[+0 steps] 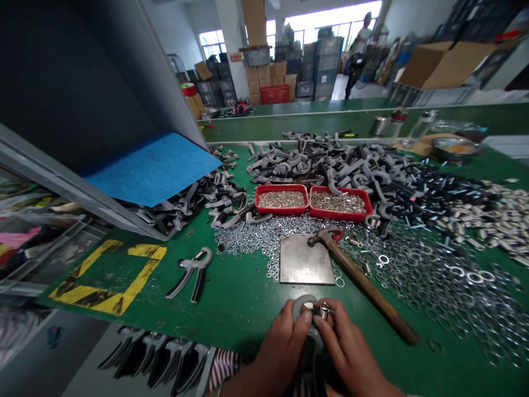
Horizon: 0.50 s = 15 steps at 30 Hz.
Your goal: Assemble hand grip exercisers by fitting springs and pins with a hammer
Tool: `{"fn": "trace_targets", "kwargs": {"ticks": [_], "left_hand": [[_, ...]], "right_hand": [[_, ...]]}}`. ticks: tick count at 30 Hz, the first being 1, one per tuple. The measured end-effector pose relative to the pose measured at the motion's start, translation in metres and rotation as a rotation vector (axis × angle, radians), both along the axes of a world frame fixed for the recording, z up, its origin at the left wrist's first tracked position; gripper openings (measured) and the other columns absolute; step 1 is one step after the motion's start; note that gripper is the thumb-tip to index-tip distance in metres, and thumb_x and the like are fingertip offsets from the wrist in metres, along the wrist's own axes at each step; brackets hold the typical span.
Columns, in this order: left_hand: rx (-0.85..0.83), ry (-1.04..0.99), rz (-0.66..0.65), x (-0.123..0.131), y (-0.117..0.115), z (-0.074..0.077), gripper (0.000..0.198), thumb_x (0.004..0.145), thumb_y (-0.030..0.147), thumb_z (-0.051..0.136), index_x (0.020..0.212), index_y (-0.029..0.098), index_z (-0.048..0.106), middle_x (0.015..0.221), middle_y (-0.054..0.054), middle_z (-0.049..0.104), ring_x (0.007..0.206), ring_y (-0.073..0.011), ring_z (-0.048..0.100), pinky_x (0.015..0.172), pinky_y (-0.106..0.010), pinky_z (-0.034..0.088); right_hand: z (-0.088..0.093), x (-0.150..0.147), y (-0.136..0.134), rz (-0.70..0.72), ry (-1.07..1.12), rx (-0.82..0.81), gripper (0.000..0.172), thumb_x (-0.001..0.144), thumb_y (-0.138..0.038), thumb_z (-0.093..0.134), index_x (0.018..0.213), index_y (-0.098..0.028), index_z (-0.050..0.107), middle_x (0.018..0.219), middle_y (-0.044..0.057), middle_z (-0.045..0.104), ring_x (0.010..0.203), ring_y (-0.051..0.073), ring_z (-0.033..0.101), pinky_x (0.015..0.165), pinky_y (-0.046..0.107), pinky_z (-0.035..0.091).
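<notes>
My left hand (285,336) is closed around a grey hand gripper (305,303), its curved top showing above the thumb. Close beside it, my right hand (343,336) pinches a small metal spring (324,310) against the gripper's head; I cannot tell whether it is seated there. The handles hang down between my wrists, partly hidden. Beyond my hands lies a square steel plate (306,267). A claw hammer (363,281) with a wooden handle rests with its head on the plate's edge. Another hand gripper (192,274), with grey and black handles, lies on the left.
Two red trays (282,209) of small metal parts stand behind the plate. Piles of gripper parts (355,165) spread behind them. Metal rings (433,286) cover the right side. A grey cabinet frame (182,110) rises at left above yellow-black tape (142,281). A person (359,55) stands far back.
</notes>
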<state>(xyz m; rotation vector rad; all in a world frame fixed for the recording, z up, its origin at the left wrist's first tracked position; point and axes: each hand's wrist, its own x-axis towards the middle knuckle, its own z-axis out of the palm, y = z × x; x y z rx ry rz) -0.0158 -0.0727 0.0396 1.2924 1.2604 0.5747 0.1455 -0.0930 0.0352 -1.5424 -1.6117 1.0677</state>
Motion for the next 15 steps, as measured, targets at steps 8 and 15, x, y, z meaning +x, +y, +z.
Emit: {"fn": "trace_targets", "kwargs": {"ticks": [8, 15], "left_hand": [[0.142, -0.002, -0.055, -0.005, -0.008, -0.004, 0.039, 0.101, 0.045, 0.031, 0.123, 0.018, 0.049, 0.106, -0.01, 0.069, 0.096, -0.0214, 0.064, 0.088, -0.034, 0.048], [0.253, 0.2, -0.359, -0.025, -0.005, 0.007, 0.048, 0.093, 0.046, 0.047, 0.132, 0.017, 0.045, 0.109, -0.013, 0.07, 0.099, -0.028, 0.067, 0.087, -0.039, 0.051]], "right_hand": [[-0.001, 0.0, -0.002, 0.058, 0.019, -0.041, 0.027, 0.099, -0.043, 0.038, 0.11, -0.024, 0.053, 0.089, 0.005, 0.071, 0.083, 0.022, 0.07, 0.073, 0.029, 0.053], [0.02, 0.001, 0.004, 0.234, 0.152, -0.115, 0.029, 0.097, -0.044, 0.045, 0.107, -0.026, 0.066, 0.107, 0.006, 0.072, 0.102, 0.023, 0.066, 0.091, 0.033, 0.052]]}}
